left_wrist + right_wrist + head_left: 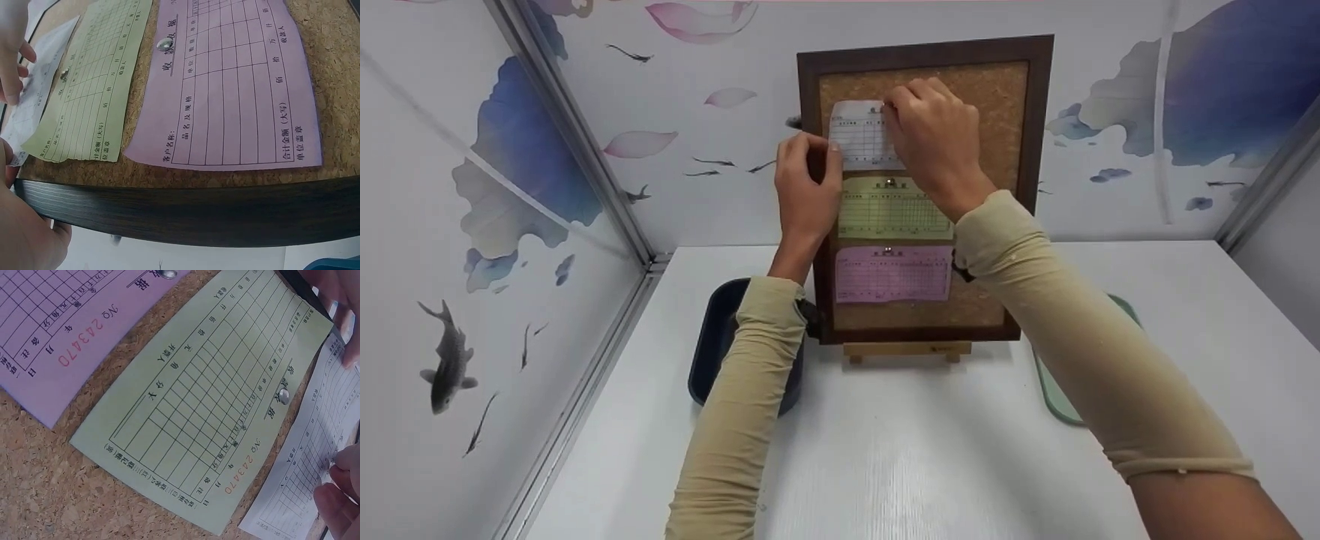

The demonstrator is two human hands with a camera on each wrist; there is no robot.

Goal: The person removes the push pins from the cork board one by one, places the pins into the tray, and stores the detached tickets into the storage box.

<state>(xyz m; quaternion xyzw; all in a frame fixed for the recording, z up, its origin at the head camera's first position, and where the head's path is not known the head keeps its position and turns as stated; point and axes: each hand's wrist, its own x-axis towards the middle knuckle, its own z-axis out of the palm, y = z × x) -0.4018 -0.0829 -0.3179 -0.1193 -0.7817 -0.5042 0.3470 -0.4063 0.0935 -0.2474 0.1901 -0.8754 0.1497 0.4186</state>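
A corkboard [990, 225] in a dark wooden frame stands upright. Near its top lies a white receipt slip [859, 139], partly covered by my right hand [937, 135]. That hand's thumb and finger pinch what looks like a small silver thumbtack at the slip's upper part, mostly hidden. My left hand [810, 176] grips the left frame edge, fingers around the outside [62, 233], thumb at the white slip's left edge. Below, a green receipt slip [894, 214] and a pink receipt slip [892, 277] are each fixed by a silver thumbtack [284, 396] at top.
A small wooden stand [907, 349] sits under the board on the white table [900, 450]. Left of it is a dark blue tray [709, 352], partly behind the left sleeve. A green tray [1057, 401] lies right, behind the right forearm. Printed wall panels [720, 202] enclose the table.
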